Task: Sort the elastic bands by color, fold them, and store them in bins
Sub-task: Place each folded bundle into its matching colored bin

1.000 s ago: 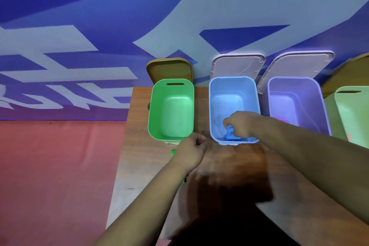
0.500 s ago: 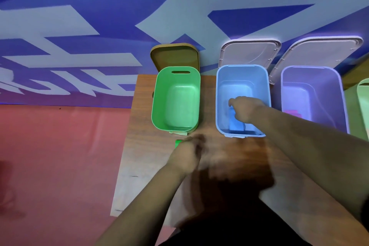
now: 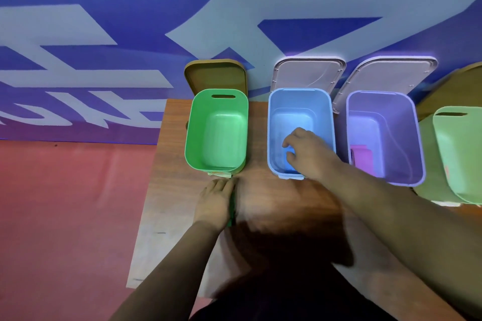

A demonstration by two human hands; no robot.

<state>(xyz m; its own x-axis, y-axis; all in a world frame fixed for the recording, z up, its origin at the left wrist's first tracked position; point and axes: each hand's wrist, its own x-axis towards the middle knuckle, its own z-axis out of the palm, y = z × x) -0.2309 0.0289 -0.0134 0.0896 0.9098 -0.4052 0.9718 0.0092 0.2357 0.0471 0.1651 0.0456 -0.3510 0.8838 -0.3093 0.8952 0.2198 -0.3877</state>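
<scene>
Your right hand [image 3: 309, 155] pinches the blue band [image 3: 290, 150] down in the blue bin [image 3: 300, 89]; your left hand [image 3: 215, 203] lies flat on the green band [image 3: 233, 206] at its inner edge; both likely light, soft, springy, so grip across the fold.

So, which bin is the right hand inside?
The blue bin, between the green bin and the purple bin; the right hand reaches into it, pinching a blue band.
</scene>
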